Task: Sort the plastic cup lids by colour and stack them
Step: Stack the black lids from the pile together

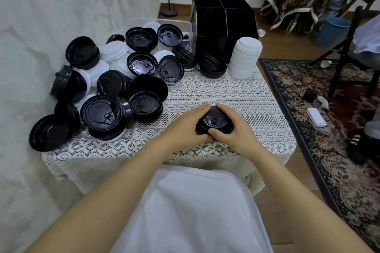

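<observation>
On the lace-covered counter (236, 96) a white stack (245, 57) stands finished, a big mixed pile (115, 80) remains, and the left hand (189, 125) and right hand (232, 127) clasp a small black stack (214, 123).

Cloth (236, 92) is lying open mid-table, a lid heap (115, 82) crowding the left, an organizer (224, 24) and white stack (245, 57) blocking the back.

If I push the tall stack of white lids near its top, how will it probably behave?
The tall white lid stack is clearly taller than it is wide and made of loose nested lids, so it would probably tip or shear apart. The lids look like thin plastic, so it is likely light. The lace tablecloth may catch its base, which favours toppling over sliding.
</observation>
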`<move>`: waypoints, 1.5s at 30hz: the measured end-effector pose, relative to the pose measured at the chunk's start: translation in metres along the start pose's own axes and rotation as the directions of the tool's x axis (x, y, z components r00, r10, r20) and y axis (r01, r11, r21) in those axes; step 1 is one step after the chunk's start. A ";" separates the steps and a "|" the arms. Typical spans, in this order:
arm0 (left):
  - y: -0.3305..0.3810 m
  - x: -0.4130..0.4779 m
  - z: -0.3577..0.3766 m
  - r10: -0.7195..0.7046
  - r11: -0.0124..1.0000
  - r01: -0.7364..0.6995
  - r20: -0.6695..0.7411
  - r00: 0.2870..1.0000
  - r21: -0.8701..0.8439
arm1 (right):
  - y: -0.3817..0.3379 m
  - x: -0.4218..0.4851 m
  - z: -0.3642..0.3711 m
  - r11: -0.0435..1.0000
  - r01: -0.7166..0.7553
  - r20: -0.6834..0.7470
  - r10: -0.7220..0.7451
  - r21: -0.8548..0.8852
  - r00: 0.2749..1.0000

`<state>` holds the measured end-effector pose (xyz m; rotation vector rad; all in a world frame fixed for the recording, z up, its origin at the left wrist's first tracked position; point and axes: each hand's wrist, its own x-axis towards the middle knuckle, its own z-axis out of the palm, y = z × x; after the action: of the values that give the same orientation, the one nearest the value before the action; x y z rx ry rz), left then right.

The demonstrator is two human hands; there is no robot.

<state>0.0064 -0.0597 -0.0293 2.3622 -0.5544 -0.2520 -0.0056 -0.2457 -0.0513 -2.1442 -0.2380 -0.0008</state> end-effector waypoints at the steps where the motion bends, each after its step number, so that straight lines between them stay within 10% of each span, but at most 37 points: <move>1: 0.001 -0.004 -0.003 0.012 1.000 -0.012 -0.007 1.000 0.027 | 0.000 0.000 0.000 1.000 0.001 -0.003 -0.001 -0.001 1.000; 8: -0.019 -0.035 -0.028 0.151 0.899 0.106 -0.529 0.835 0.424 | 0.000 -0.001 -0.002 1.000 -0.009 -0.007 0.009 -0.007 1.000; 20: -0.044 -0.039 -0.032 -0.031 0.679 0.335 -0.430 0.902 0.653 | -0.001 -0.002 -0.002 1.000 -0.019 -0.007 0.018 -0.025 1.000; 34: -0.020 -0.051 -0.044 0.110 0.947 0.137 -0.693 0.713 0.291 | -0.003 -0.002 -0.001 0.999 -0.015 -0.011 0.014 -0.029 1.000; 37: -0.002 -0.052 -0.047 -0.017 1.000 0.000 -0.773 0.634 -0.021 | -0.003 -0.002 -0.001 1.000 -0.015 -0.011 0.014 -0.025 1.000; 40: 0.007 -0.047 -0.044 -0.351 0.851 -0.043 -0.628 0.695 -0.523 | -0.002 -0.002 -0.001 1.000 -0.017 -0.011 0.017 -0.024 1.000; 45: 0.001 -0.044 -0.028 -0.579 0.617 0.090 -0.374 0.724 -0.782 | -0.003 -0.002 -0.001 1.000 -0.019 -0.005 0.019 -0.019 1.000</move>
<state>-0.0236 -0.0235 -0.0064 1.5752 0.3273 0.1166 -0.0084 -0.2453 -0.0486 -2.1648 -0.2152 0.0027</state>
